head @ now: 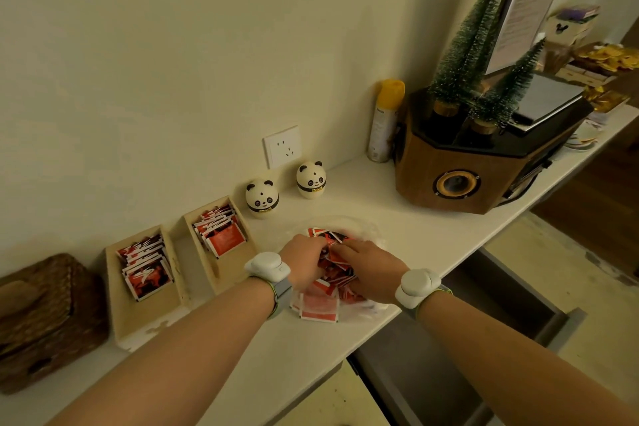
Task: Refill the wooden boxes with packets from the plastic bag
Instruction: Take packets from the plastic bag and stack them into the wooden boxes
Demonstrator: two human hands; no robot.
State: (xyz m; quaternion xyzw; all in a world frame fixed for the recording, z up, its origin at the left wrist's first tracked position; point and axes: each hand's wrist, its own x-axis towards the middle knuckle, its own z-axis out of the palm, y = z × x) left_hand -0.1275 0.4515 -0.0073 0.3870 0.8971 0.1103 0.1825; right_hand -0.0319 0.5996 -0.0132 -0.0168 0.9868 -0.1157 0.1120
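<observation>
a white counter [363, 190] runs along a cream wall. at lower centre, the left hand [306, 263] and right hand [368, 268] curl into red packets [320, 304] in a clear plastic bag [363, 232]; what exactly each pinches, i cannot tell. gathering step: next, lift a bunch to the two pale wooden boxes [145, 318], lower left.

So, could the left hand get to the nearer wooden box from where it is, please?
Probably yes. The left hand is in the bag among the packets, and the nearer box sits just to its left, open-topped, with nothing between them.
</observation>
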